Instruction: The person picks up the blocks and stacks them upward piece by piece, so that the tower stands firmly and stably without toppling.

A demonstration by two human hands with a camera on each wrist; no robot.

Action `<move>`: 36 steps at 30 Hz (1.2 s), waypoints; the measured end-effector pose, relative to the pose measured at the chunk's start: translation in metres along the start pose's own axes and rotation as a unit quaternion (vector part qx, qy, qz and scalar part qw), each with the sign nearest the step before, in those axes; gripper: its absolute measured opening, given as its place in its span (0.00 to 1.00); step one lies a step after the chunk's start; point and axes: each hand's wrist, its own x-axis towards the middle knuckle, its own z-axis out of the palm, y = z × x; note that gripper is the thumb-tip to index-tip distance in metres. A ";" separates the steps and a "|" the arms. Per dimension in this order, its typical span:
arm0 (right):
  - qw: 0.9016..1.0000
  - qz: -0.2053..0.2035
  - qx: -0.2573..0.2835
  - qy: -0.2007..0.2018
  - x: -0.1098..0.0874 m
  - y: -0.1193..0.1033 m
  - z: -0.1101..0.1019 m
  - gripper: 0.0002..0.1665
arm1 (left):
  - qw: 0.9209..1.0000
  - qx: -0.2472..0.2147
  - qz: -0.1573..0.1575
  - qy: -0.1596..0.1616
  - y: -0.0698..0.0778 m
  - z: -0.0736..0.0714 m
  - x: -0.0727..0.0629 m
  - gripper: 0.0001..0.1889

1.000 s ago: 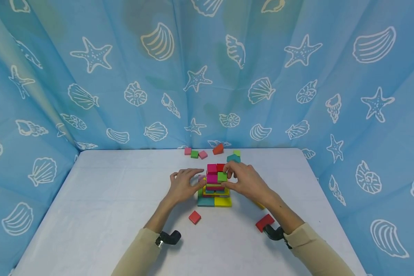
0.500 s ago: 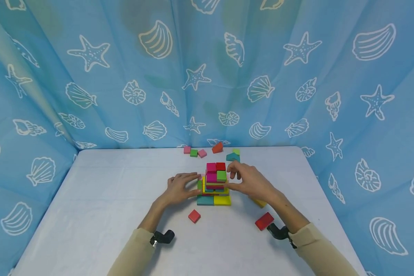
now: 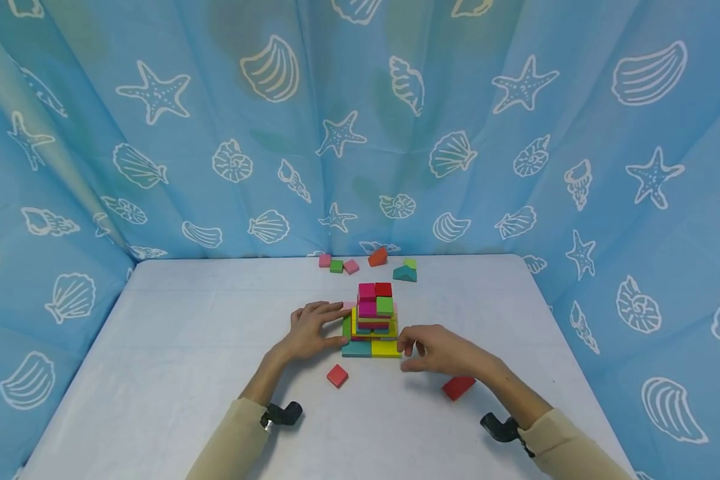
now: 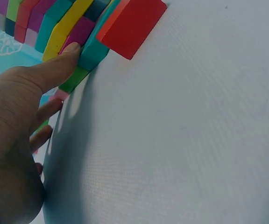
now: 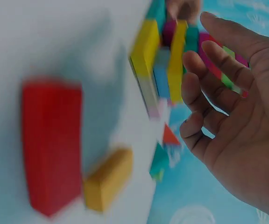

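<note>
Touching the block tower (image 3: 373, 320) just to its right, the outstretched left grip (image 3: 310, 331) could topple it by pushing, as could the empty, loosely relaxed right grip (image 3: 439, 349) by brushing it.

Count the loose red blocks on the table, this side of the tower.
2. A small red block lies in front of the tower, toward its left; a longer red block lies farther right, partly covered by the right arm. Others may be hidden.
</note>
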 end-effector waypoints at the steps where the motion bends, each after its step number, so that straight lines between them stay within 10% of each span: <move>1: 1.000 -0.007 0.001 -0.012 0.001 -0.002 0.007 0.19 | 1.000 0.000 -0.003 -0.002 0.000 0.000 0.000 0.36; 14: 0.999 -0.015 0.005 -0.048 0.034 -0.035 0.071 0.36 | 1.000 -0.003 0.001 0.003 0.000 -0.001 -0.001 0.36; 27: 0.996 -0.030 -0.086 -0.008 0.062 -0.038 0.083 0.26 | 1.000 -0.008 0.001 0.006 -0.001 0.003 -0.001 0.36; 36: 0.997 -0.058 -0.055 0.006 0.045 -0.056 0.057 0.26 | 1.000 0.000 0.002 0.009 -0.003 0.003 -0.002 0.36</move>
